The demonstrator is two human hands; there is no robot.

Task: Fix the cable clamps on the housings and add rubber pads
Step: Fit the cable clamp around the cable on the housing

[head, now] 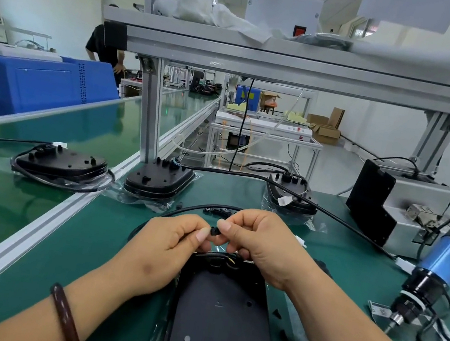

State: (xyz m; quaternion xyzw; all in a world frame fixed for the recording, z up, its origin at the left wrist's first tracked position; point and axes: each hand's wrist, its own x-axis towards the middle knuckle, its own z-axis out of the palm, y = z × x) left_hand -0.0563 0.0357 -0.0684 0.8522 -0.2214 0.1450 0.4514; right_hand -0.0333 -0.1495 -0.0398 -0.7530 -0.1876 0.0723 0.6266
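One wide-angle camera on the head faces forward and down over the green bench (110, 229). The left hand (171, 245) and right hand (259, 245), pinching a cable clamp (213, 230), sit close at centre. The shelf frame (292, 60) crosses at 12 o'clock, and the conveyor (49, 126) recedes toward 10 o'clock.

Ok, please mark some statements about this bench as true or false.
1. Both the left hand and the right hand pinch the small black plastic clamp. True.
2. The right hand holds the blue electric screwdriver. False: no hand touches it; it is apart, to the right.
3. A black oval plastic housing lies under the hands. True.
4. The brown bracelet is on the right wrist. False: it is on the left wrist.
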